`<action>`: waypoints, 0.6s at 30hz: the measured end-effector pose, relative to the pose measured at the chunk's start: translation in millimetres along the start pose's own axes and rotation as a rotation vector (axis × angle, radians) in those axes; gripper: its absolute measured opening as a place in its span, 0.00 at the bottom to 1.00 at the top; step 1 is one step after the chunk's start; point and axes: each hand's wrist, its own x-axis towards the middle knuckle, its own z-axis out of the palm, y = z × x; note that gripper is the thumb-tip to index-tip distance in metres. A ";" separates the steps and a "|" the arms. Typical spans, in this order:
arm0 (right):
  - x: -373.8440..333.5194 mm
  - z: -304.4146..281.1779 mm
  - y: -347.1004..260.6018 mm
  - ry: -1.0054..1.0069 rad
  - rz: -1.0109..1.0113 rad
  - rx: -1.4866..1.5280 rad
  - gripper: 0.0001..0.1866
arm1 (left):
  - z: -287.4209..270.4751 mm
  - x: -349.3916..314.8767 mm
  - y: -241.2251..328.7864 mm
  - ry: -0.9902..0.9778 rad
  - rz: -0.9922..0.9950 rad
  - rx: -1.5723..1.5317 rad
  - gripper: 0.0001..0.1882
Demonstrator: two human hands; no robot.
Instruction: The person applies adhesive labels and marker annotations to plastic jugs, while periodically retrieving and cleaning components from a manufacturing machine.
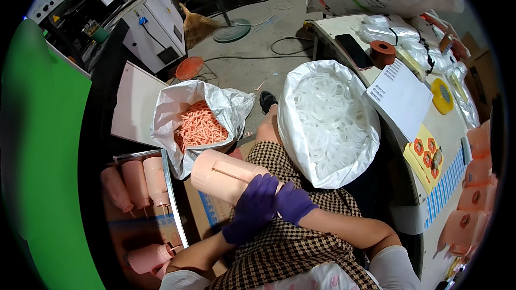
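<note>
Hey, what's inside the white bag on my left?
The white bag holds a heap of small pinkish-orange sticks. Only the top layer shows; anything deeper is covered by it and the bag's sides.

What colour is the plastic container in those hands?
The plastic container is pale peach, showing best in the head view.

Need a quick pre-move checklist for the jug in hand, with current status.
1. Left hand on the peach jug: ok, gloved, laid over its body.
2. Right hand at the jug's near end: ok; exact finger placement is hidden.
3. Near end of the jug visible for inspection: not ok, the hands mostly cover it.
4. White sack of clear rings open: ok, right of the jug.
5. White bag of peach strips open: ok, beyond the jug.
6. Ring already on the jug: cannot tell.
</note>
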 end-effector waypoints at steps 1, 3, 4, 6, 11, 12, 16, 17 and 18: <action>1.8 -6.6 -1.6 0.001 0.008 -0.004 0.20 | 3.5 0.9 -1.6 0.005 0.005 -0.006 0.22; 8.2 -30.9 -6.8 -0.223 -0.031 0.041 0.19 | 4.9 4.5 -5.1 0.105 -0.026 -0.036 0.20; 16.8 -24.1 6.7 -0.362 -0.197 -0.062 0.20 | 0.3 15.4 -4.4 0.120 -0.022 -0.048 0.20; 35.5 -35.1 23.8 -0.466 -0.303 0.163 0.20 | -18.0 32.7 -9.7 -0.139 -0.088 -0.210 0.20; 42.4 -52.8 11.8 -0.445 -0.274 1.005 0.29 | -9.0 8.3 -71.7 0.216 -0.126 -0.249 0.29; 41.0 -69.4 9.5 -0.299 -0.270 0.954 0.29 | -14.6 10.2 -82.2 0.219 -0.287 -0.326 0.31; 37.6 -97.0 53.2 0.471 -0.357 0.792 0.23 | -23.1 -9.9 -159.3 0.489 -0.720 -0.738 0.52; 36.5 -106.4 79.0 0.518 -0.225 0.748 0.20 | -26.0 -16.6 -174.5 0.636 -0.866 -0.770 0.59; 39.8 -114.3 102.4 0.644 -0.087 0.552 0.18 | -40.0 -20.8 -194.0 0.681 -0.829 -0.665 0.62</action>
